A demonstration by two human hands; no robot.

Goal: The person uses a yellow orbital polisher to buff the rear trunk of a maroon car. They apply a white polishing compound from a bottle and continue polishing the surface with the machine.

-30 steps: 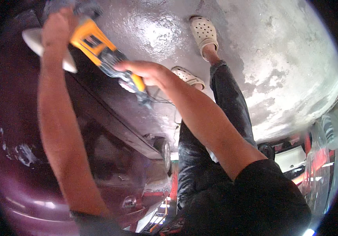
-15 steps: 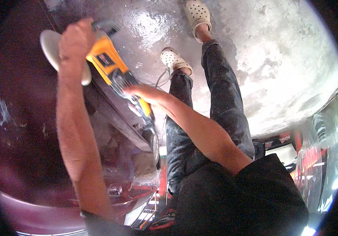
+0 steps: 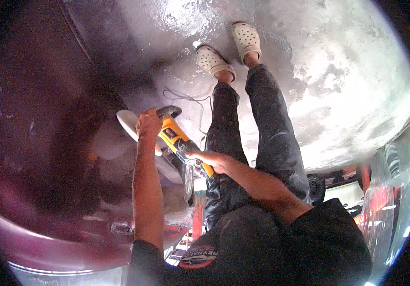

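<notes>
A yellow and black polisher with a round white pad is held in both hands, its pad facing the car's side. My left hand is closed around the front end, beside the black loop handle. My right hand wraps the rear of the body; some of its fingers are hidden beneath. The glossy dark maroon car fills the left. Whether the pad touches the paint or stands just off it, I cannot tell.
A thin cord lies on the wet, blotchy grey floor near my feet in cream clogs. A car wheel shows behind the polisher. Clear plastic sheeting hangs at the right, near a dark tyre.
Both hands have brought the polisher from the far left back toward my body and to the right. My feet have come closer together. The grip of both hands stays on the tool.
</notes>
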